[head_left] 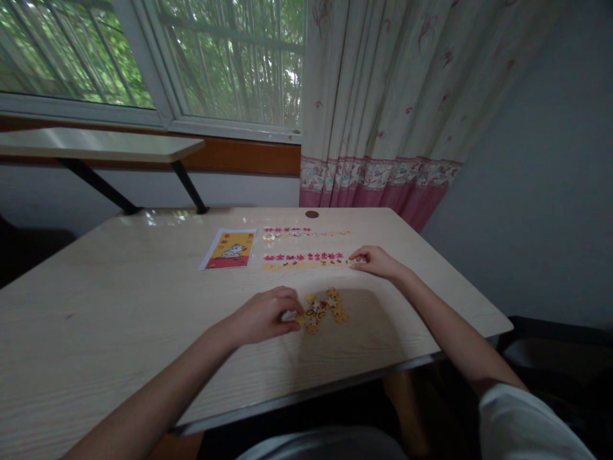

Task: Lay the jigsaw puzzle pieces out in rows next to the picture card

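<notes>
My left hand (pixel 268 316) is at the left edge of a loose pile of jigsaw puzzle pieces (pixel 315 312), mostly yellow with some white and dark markings. Its thumb and fingers close around a yellow piece at the pile's edge. Farther up and to the right, my right hand (pixel 376 262) pinches a small puzzle piece at the right end of a row of yellow pieces (pixel 306 264). Just above that lies a row of red pieces (pixel 304 257). Another red row (pixel 287 229) and a row of white and yellow pieces (pixel 311 234) lie farther back.
A reference picture (pixel 232 249) of a white cartoon animal on yellow and red lies left of the rows. The wooden table (pixel 143 306) has a round brown cap (pixel 311 214) at its back edge. A raised shelf (pixel 119 145) stands back left. A curtain (pixel 373 128) hangs behind.
</notes>
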A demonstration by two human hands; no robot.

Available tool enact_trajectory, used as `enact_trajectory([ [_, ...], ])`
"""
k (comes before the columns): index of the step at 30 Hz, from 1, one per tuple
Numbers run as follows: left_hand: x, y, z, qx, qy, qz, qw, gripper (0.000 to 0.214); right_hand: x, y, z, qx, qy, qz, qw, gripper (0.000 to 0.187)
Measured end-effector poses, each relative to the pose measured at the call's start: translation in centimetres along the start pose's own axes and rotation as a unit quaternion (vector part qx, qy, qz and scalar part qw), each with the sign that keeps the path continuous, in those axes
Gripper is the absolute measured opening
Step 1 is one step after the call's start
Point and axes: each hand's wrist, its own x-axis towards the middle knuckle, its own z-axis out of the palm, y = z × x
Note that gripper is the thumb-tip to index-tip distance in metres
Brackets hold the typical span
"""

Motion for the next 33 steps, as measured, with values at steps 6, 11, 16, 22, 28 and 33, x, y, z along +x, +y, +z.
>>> enact_trajectory([
  [6,0.0,0.0,0.3,-0.002,0.006,0.011,1.0,0.013,-0.3,-0.7,0.1,-0.011,0.008,-0.027,1.0,0.029],
  [11,0.1,0.2,0.1,-0.007,0.013,0.009,1.0,0.009,-0.2,-1.5,0.6,-0.035,0.023,-0.069,0.997,0.021],
  [16,0.1,-0.1,0.0,-0.03,0.018,0.012,0.999,0.009,0.1,-1.4,1.0,-0.047,0.039,-0.082,0.995,0.021],
  [22,0.1,-0.7,0.3,-0.132,0.027,-0.019,0.991,0.006,-0.1,-2.0,0.8,-0.057,0.048,-0.093,0.993,0.02],
  [28,1.2,-1.2,1.5,-0.341,0.119,-0.146,0.921,0.02,-0.9,-6.3,2.1,-0.063,0.14,-0.187,0.97,0.016],
  [33,1.6,-1.8,2.1,-0.366,0.18,-0.176,0.896,0.027,-2.0,-10.3,4.5,-0.064,0.144,-0.288,0.945,0.014],
])
